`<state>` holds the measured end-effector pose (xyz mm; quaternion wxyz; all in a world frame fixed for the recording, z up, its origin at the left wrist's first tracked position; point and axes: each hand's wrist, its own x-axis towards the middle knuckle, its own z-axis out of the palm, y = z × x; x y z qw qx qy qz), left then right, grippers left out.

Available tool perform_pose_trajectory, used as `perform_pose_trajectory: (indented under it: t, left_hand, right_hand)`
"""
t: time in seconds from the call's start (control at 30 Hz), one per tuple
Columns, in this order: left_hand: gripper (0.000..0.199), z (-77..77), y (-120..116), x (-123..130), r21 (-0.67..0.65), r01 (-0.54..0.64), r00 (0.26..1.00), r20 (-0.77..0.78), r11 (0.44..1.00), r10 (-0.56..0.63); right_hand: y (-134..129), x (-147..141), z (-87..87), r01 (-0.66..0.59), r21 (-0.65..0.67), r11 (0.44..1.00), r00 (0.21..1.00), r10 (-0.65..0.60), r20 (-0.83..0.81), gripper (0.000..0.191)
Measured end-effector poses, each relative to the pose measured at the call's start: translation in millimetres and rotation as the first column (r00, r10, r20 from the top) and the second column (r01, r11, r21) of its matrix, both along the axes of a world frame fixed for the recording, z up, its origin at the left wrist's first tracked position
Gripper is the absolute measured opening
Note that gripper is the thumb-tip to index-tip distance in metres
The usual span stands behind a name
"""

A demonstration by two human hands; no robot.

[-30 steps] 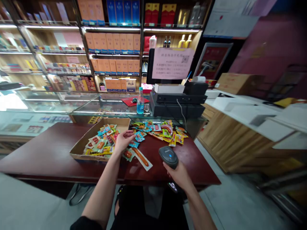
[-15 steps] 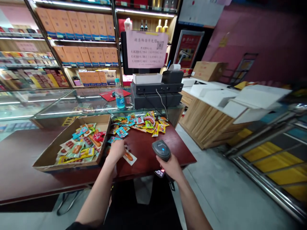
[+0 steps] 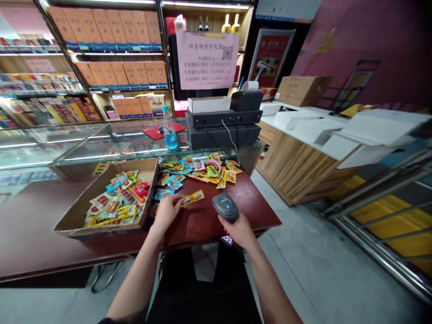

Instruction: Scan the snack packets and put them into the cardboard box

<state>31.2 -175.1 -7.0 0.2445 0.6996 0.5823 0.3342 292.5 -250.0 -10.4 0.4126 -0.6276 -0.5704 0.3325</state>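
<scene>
Between the thumb and fingers of my left hand (image 3: 168,210) is one end of a yellow-wrapped sausage snack (image 3: 193,198), held over the dark red table. My right hand (image 3: 239,229) is closed around a grey barcode scanner (image 3: 225,207) with a small blue light on top. Left of my left hand stands an open cardboard box (image 3: 76,216) holding several packaged sausages (image 3: 113,206). Beyond my hands lies a loose pile of small blue and yellow snack packets (image 3: 212,170).
A glass display counter (image 3: 91,143) runs behind the table (image 3: 256,204). On it stand a blue-capped bottle (image 3: 169,130) and a black cash drawer (image 3: 222,136) below a monitor with a pink sign (image 3: 207,60). White boxes (image 3: 312,128) sit on a wooden cabinet to the right.
The clear-packed sausage by my left hand is out of sight; a yellow-wrapped one is now in that hand, its printed side showing. The scanner stays in my right hand.
</scene>
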Motion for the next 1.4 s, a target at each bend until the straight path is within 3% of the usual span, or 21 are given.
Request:
perform_pose_trajectory:
  t: [0.13, 0.23, 0.37, 0.43, 0.77, 1.0, 1.2, 1.4]
  left_hand:
    - [0.014, -0.6, 18.9, 15.4, -0.023, -0.135, 0.947, 0.291, 0.991, 0.136]
    - [0.015, -9.6, 31.7, 33.4, -0.175, -0.191, 0.83, 0.496, 0.966, 0.254]
    - [0.035, -20.2, 37.6, 54.7, -0.416, 0.001, 0.57, 0.747, 0.909, 0.341]
    - [0.045, -21.1, 36.1, 59.9, -0.463, 0.1, 0.529, 0.775, 0.881, 0.347]
    - [0.06, -3.3, 30.7, 52.9, -0.503, 0.203, 0.659, 0.705, 0.84, 0.262]
    - [0.054, 0.3, 27.3, 51.7, -0.435, 0.242, 0.664, 0.726, 0.867, 0.179]
    - [0.051, 1.2, 26.7, 52.1, -0.469, 0.219, 0.684, 0.699, 0.856, 0.208]
    - [0.054, 14.3, 25.0, 34.0, -0.462, 0.17, 0.637, 0.725, 0.87, 0.26]
  right_hand:
    - [-0.7, -0.7, 0.8, -0.005, 0.009, 1.0, 1.0, 0.005, -0.016, 0.032]
    - [-1.3, -2.3, 3.0, -0.01, 0.013, 1.0, 1.0, 0.01, -0.018, 0.032]
    - [-1.6, -3.9, 5.9, -0.005, 0.011, 1.0, 1.0, 0.005, -0.006, 0.032]
    - [-1.3, -4.4, 7.8, -0.003, 0.007, 1.0, 1.0, 0.003, -0.002, 0.033]
    - [6.6, -9.7, 22.5, -0.054, 0.105, 0.993, 0.998, 0.056, -0.015, 0.031]
    - [10.1, -12.4, 19.8, -0.06, 0.12, 0.991, 0.998, 0.06, 0.004, 0.032]
    - [9.4, -13.1, 21.0, -0.052, 0.121, 0.991, 0.999, 0.051, 0.009, 0.033]
    - [12.3, -17.6, 22.1, -0.055, 0.117, 0.992, 0.998, 0.055, 0.006, 0.035]
